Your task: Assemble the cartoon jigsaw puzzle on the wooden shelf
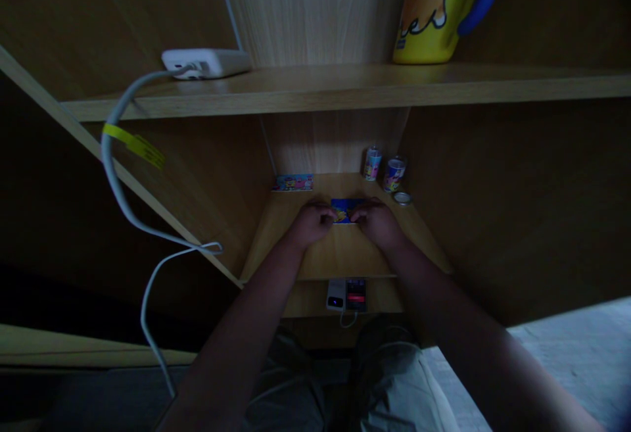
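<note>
A small blue picture card (341,204) with a yellow cartoon print lies flat on the lower shelf board. My left hand (314,223) has its fingers curled and closed at the card's left edge. Over the right part of the card, my right hand (378,223) is closed too, its fingertips on the card and hiding that end. Behind and left lies another cartoon picture (294,183), wide and light blue. To the right of the hands stand a slim printed can (372,164) and a wider printed can (394,175), with a round metal lid (402,198) in front.
Overhead, a shelf (315,93) bears a white charger (211,62) and a yellow mug (426,18) with a blue handle. A white cable (116,175) hangs down at left. Below the board sit a power bank (336,295) and a lit phone (355,295). Cabinet walls close in both sides.
</note>
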The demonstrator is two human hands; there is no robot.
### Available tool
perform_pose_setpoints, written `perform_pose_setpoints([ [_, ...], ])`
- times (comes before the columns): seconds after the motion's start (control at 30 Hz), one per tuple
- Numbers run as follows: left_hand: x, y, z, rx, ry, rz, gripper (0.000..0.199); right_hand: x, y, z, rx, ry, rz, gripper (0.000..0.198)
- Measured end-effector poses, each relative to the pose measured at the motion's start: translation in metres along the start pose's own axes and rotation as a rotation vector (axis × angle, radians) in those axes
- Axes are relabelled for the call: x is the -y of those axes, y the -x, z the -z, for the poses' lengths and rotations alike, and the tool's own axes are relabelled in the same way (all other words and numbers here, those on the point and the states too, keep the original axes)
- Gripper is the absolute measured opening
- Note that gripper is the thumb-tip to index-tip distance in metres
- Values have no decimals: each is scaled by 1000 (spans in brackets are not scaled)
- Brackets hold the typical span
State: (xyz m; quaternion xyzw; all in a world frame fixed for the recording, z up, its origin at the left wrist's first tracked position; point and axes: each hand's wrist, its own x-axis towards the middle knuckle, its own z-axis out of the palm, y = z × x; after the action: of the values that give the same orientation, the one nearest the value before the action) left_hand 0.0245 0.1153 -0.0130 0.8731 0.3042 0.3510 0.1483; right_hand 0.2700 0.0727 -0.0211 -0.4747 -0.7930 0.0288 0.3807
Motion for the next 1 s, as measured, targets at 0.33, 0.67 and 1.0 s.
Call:
perform_pose_setpoints([
  [0.33, -4, -2, 0, 11, 33, 54, 31, 2, 0, 1, -28, 38, -5, 39],
  [0.67, -4, -1, 0, 17, 53, 53, 32, 6, 0, -1, 70, 77, 68, 42],
  [1.0, -1, -1, -1, 3, 51, 56, 31, 9, 0, -2, 59, 10, 110, 47],
])
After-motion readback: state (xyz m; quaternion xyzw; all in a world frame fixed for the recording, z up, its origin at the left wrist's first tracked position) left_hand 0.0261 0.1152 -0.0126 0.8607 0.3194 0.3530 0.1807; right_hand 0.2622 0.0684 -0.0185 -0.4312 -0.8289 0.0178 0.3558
